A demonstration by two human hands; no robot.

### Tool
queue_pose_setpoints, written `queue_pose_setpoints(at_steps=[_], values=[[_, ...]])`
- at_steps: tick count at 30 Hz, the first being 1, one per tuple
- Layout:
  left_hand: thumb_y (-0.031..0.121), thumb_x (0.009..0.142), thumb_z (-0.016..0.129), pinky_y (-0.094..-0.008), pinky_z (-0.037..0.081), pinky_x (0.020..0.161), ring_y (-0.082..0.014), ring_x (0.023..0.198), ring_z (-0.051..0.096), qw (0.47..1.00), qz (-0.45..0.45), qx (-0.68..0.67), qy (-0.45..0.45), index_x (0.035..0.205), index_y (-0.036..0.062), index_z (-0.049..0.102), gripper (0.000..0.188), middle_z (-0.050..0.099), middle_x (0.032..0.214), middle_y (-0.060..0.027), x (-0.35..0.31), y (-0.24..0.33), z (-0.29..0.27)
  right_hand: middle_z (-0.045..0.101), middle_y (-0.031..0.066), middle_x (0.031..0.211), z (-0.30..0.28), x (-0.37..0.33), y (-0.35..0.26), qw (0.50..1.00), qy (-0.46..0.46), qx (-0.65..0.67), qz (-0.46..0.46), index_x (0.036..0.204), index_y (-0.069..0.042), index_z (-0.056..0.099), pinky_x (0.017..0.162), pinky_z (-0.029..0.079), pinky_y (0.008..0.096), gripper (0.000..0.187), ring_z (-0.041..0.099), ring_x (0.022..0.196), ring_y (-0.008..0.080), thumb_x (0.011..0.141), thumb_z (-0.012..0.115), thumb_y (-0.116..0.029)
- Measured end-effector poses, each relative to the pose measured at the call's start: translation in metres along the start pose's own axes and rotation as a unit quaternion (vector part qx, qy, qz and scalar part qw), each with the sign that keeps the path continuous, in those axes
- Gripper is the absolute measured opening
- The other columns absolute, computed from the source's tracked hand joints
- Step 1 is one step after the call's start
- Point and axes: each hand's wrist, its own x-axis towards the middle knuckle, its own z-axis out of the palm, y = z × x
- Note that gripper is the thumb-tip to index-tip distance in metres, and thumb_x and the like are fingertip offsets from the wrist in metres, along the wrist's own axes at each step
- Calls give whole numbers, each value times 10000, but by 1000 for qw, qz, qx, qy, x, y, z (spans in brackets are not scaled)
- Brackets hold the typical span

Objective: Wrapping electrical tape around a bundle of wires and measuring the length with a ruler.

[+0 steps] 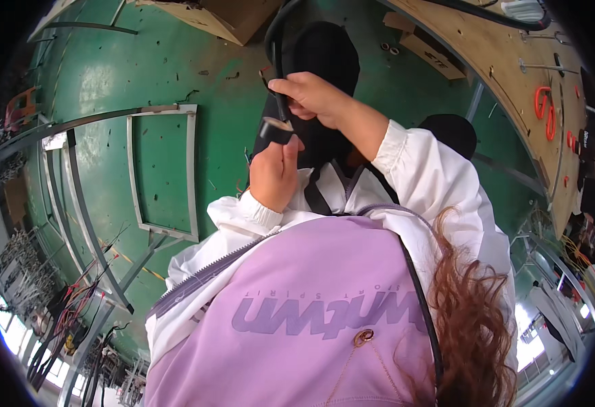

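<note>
Nearest the camera, wears a lilac sweatshirt (324, 271) under a white jacket (440, 176). Pinches 1 black cable (277, 57) between thumb and fingers of the right hand (314, 98), above black-clad legs (328, 51), well left of the wooden counter's (474, 30) near edge. Grips 1 black tape roll (277, 136) in the left hand (273, 169), close beside the cable; cannot tell about contact. Could drop the roll onto the green floor (161, 74) through a slack left grip, or twist the cable through a loose right pinch.
</note>
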Motion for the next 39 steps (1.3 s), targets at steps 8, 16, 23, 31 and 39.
queue_pose_setpoints(at_steps=[8,16,23,31,39], values=[[-21,778,466,-319,445,589,-302,633,577,994,23,93,45,868,18,581,150,589,725,-147,2,6,-34,415,-67,624,53,-15,-2,953,152,96,-246,766,-85,475,453,279,174,192,347,515,10,892,512,-226],[138,881,423,-357,378,457,-245,466,518,983,-162,14,-89,720,-6,541,246,533,543,-96,-21,28,-81,541,-29,838,74,1,40,961,97,86,-246,929,-65,534,691,383,181,143,467,759,24,895,507,-201],[308,940,396,-193,177,409,-13,444,262,907,-297,-296,-27,855,13,547,342,358,527,67,-24,7,-130,574,49,680,85,-12,8,919,-122,-264,-265,910,-41,571,568,428,295,236,590,640,161,883,507,-267],[240,940,393,-158,210,401,-17,431,241,806,-260,-531,5,1088,-35,506,332,545,757,-24,-15,22,-94,585,83,599,96,-77,-7,841,-100,-501,-178,755,-31,498,533,471,343,136,595,563,247,820,511,-151],[258,951,353,-169,172,402,-12,424,235,858,-209,-467,-41,1016,-27,512,333,540,708,-53,-23,30,-95,515,30,744,74,-11,22,919,-233,318,-25,1011,-62,525,653,438,256,363,521,669,137,899,448,-399]])
